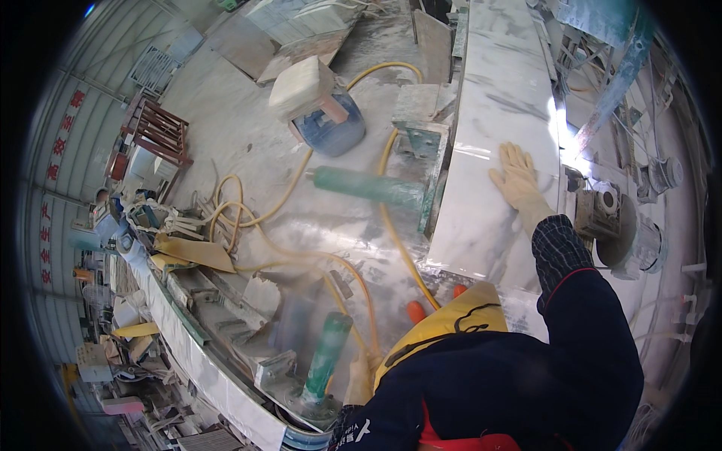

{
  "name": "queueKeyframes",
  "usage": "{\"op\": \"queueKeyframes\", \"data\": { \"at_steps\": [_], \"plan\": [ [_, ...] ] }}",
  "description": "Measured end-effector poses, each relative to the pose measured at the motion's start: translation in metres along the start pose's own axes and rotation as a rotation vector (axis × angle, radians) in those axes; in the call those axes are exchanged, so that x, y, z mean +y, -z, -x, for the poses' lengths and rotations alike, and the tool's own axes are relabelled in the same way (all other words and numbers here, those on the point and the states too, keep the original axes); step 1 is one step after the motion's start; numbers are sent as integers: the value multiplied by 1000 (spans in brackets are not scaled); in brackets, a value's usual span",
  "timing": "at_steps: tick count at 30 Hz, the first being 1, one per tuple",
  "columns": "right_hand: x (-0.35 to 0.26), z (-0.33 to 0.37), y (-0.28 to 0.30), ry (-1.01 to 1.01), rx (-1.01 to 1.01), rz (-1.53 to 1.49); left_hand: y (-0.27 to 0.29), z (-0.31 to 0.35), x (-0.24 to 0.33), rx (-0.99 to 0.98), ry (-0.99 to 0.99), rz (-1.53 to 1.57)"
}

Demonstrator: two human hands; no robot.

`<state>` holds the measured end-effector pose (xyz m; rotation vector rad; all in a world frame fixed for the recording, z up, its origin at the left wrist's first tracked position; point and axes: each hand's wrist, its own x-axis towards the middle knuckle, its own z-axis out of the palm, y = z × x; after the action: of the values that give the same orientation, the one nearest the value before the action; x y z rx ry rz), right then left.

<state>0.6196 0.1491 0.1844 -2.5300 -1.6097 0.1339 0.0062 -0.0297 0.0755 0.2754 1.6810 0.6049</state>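
My right hand [519, 180], in a cream rubber glove, lies flat with its fingers stretched on a long white marble slab [470, 225] with grey veins. Low in the view, my left hand [359, 382], gloved alike, is closed at a yellow hose [368, 308] that runs into it; its fingers are partly hidden. Beside that hand stands a green roller [328, 353], tilted slightly. Another green roller [368, 186] sticks out sideways from the frame at the slab's left edge.
A blue plastic container [331, 124] with a whitish block on top stands on the wet floor. Loose hose coils [233, 207] lie to the left. A motor [599, 210] sits close by the slab's right edge. Orange boot tips [416, 312] show below my yellow apron [477, 312].
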Motion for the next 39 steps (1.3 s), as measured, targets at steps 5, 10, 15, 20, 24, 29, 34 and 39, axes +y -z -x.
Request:
{"op": "queueKeyframes", "data": {
  "at_steps": [5,10,15,20,24,29,34,39],
  "plan": [
    [3,-3,0,11,1,8,3,1,1,21,-7,-63],
    [5,-7,-3,8,-4,-14,4,8,3,-17,-53,-104],
    [9,-11,-7,12,5,20,15,30,-4,-163,-396,-480],
    [11,-15,-10,1,13,38,20,48,-15,-132,-319,-368],
    [11,-18,-8,-3,-13,27,26,46,-25,-100,-214,-261],
    [11,-21,-3,-7,-36,13,40,31,-36,-103,-307,-345],
    [12,-26,-2,-21,-64,38,43,37,-42,-126,-400,-261],
    [13,-30,-3,-30,-77,51,39,52,-40,-98,-393,-269]
  ]
}}
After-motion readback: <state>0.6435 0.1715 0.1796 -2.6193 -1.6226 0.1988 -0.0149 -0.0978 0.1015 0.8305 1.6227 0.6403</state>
